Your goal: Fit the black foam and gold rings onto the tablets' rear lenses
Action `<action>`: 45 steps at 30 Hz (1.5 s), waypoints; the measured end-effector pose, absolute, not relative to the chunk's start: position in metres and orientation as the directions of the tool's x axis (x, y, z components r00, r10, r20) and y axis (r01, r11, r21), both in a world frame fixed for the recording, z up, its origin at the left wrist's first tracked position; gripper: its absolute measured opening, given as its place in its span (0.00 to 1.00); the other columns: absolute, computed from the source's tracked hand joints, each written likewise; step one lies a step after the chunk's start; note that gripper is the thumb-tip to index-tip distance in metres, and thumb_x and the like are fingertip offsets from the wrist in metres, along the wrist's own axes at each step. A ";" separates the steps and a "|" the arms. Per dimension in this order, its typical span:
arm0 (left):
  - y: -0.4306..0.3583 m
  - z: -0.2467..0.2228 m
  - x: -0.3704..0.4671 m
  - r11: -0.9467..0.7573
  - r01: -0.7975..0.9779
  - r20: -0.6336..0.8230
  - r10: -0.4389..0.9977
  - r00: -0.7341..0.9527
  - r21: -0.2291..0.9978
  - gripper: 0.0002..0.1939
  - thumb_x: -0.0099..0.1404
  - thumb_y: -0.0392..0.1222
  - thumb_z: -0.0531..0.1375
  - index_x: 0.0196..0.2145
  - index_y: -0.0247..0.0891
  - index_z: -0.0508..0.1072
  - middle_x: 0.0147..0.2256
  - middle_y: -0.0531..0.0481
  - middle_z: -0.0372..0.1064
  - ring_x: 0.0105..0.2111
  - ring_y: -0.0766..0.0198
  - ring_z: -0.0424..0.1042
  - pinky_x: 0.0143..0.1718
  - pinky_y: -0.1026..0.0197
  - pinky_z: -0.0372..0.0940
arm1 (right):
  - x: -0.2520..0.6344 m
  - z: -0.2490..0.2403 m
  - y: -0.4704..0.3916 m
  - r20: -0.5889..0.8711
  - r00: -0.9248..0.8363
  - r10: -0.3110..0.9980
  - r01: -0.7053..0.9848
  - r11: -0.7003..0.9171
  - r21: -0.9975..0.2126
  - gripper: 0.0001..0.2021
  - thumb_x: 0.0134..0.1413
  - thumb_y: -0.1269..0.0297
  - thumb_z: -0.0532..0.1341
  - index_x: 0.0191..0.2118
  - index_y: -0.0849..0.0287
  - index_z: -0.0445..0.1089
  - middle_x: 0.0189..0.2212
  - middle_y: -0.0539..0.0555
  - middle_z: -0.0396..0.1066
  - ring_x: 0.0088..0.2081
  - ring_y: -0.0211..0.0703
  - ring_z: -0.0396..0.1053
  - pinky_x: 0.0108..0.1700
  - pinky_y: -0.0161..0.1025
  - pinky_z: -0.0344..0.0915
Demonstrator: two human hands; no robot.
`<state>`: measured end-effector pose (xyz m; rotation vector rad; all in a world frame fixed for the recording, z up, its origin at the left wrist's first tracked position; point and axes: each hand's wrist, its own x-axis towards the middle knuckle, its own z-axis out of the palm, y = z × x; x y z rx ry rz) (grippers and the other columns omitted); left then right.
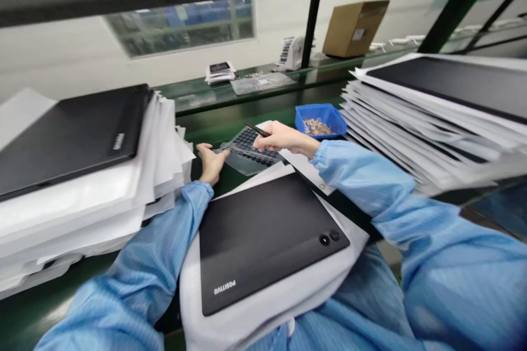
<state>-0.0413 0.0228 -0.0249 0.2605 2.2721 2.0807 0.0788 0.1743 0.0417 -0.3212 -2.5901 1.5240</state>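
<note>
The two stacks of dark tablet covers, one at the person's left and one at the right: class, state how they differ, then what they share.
The left stack shows its top cover fully, white logo visible; the right stack shows its top cover partly, cut by the frame edge, no logo visible. The left stack's sheets bunch and hang; the right stack's fan out in even steps. Both interleave dark covers with white sheets.

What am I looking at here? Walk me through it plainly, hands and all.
One picture, taken by a camera worn on a person's head, looking down at their own arms in blue sleeves. The left hand steadies a clear sheet of small dark pieces on the green bench. The right hand holds thin black tweezers over it. A dark tablet lies back-up on white foam in front of the person. Stacks of tablets in foam stand on both sides; a blue tray holds small parts.
</note>
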 end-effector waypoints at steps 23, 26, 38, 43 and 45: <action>0.013 -0.006 0.105 -0.129 0.727 0.152 0.988 0.035 0.674 0.06 0.62 0.39 0.53 0.27 0.40 0.65 0.26 0.53 0.61 0.29 0.64 0.63 0.31 0.62 0.59 | 0.277 0.002 0.150 -0.349 -0.881 0.318 0.411 0.151 -0.899 0.07 0.44 0.69 0.58 0.20 0.62 0.66 0.12 0.45 0.63 0.17 0.30 0.60 0.24 0.29 0.58; 0.012 -0.006 0.106 -0.143 0.724 0.159 0.986 0.047 0.675 0.06 0.62 0.38 0.54 0.27 0.40 0.65 0.27 0.54 0.61 0.29 0.64 0.62 0.31 0.62 0.59 | 0.276 0.004 0.149 -0.366 -0.872 0.325 0.442 0.201 -0.874 0.06 0.44 0.71 0.58 0.20 0.62 0.66 0.12 0.45 0.64 0.17 0.30 0.61 0.25 0.29 0.59; 0.012 -0.008 0.106 -0.151 0.743 0.139 0.987 0.079 0.652 0.06 0.63 0.38 0.53 0.28 0.40 0.64 0.28 0.52 0.61 0.31 0.62 0.61 0.33 0.60 0.60 | 0.262 0.017 0.149 -0.425 -0.832 0.356 0.548 0.421 -0.722 0.08 0.41 0.74 0.59 0.17 0.61 0.64 0.08 0.45 0.62 0.12 0.29 0.56 0.16 0.28 0.50; 0.009 -0.010 0.106 -0.240 0.776 0.138 0.971 0.197 0.583 0.07 0.68 0.39 0.52 0.41 0.40 0.68 0.35 0.50 0.61 0.36 0.61 0.61 0.39 0.60 0.60 | 0.276 0.007 0.148 -0.250 -0.857 0.450 0.370 0.200 -0.907 0.11 0.48 0.59 0.61 0.22 0.61 0.69 0.12 0.48 0.65 0.14 0.31 0.60 0.19 0.30 0.57; 0.007 -0.011 0.107 -0.297 0.798 0.146 0.955 0.259 0.525 0.13 0.69 0.41 0.52 0.50 0.42 0.67 0.36 0.49 0.59 0.37 0.60 0.61 0.41 0.58 0.59 | 0.284 0.001 0.141 -0.141 -0.762 0.632 0.265 0.106 -0.958 0.20 0.51 0.47 0.59 0.23 0.61 0.69 0.15 0.50 0.65 0.16 0.32 0.61 0.20 0.32 0.59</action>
